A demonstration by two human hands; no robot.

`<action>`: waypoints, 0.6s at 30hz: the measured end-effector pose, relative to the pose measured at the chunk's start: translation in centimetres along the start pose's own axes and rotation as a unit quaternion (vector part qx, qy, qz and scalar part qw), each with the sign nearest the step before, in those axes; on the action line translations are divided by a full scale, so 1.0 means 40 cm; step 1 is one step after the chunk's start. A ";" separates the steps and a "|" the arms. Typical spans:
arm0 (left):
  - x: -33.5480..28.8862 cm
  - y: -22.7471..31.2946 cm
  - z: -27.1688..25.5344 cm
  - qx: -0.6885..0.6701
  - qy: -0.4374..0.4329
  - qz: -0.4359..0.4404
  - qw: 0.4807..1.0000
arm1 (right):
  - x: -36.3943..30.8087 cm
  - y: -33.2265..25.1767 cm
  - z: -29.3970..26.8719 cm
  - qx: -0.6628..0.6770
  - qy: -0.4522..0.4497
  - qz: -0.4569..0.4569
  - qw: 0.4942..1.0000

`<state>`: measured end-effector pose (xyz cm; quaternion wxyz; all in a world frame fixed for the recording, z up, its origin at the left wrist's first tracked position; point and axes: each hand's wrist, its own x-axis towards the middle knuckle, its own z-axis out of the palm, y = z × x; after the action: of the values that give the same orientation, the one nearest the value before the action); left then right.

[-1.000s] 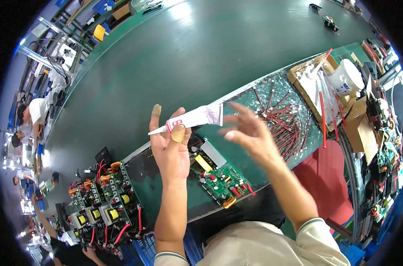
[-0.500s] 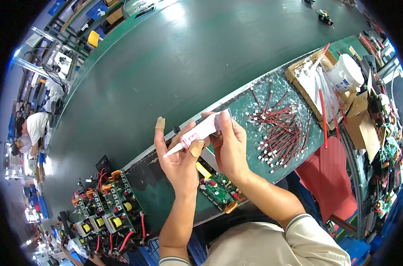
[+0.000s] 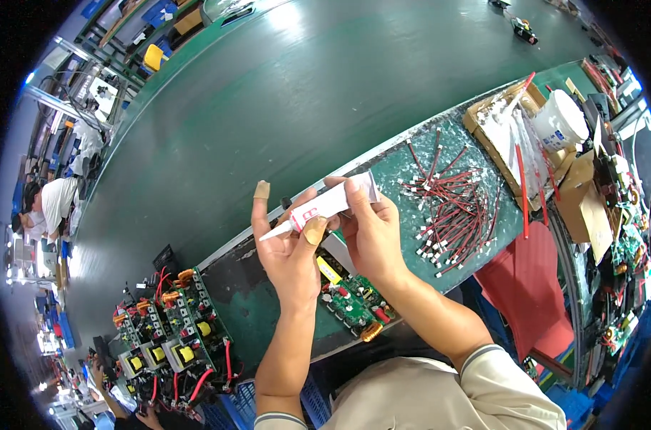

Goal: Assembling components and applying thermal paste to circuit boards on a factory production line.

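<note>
A white glue tube with red print and a long pointed nozzle lies across both my hands, its tip aimed to the left. My left hand grips the nozzle end, thumb on the near side and index finger stretched upward; finger and thumb wear tan finger covers. The flat tail end is pinched by my right hand, thumb on top. Below the hands sits a green circuit board with a yellow-labelled part and a copper coil, on the bench's near edge.
Red-black wires with white connectors are heaped on the bench to the right. Beyond them stand a cardboard box and a white bucket. Assembled circuit boards crowd the left. Red sheets hang at the right edge.
The glue tube has turned slightly in my hands, so its white side shows more, and its tip has shifted a little to the left. My right thumb has moved left along the tube.
</note>
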<state>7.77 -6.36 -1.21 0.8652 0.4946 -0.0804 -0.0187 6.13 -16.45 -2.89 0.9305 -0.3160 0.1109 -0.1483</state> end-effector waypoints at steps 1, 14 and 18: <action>0.003 -0.006 -0.002 0.004 0.022 -0.002 1.000 | 0.000 0.005 -0.002 0.028 -0.001 0.015 0.999; -0.009 0.033 -0.093 0.584 -0.073 0.240 0.772 | 0.035 -0.084 -0.114 -0.094 0.028 -0.050 0.994; -0.043 0.034 -0.070 0.740 -0.167 0.151 0.634 | 0.009 -0.091 -0.164 -0.235 0.049 -0.043 0.970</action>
<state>6.47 -3.07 -1.65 0.1719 0.9384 -0.2839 0.0960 3.75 -22.98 -5.75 0.8164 -0.5228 0.1740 -0.1730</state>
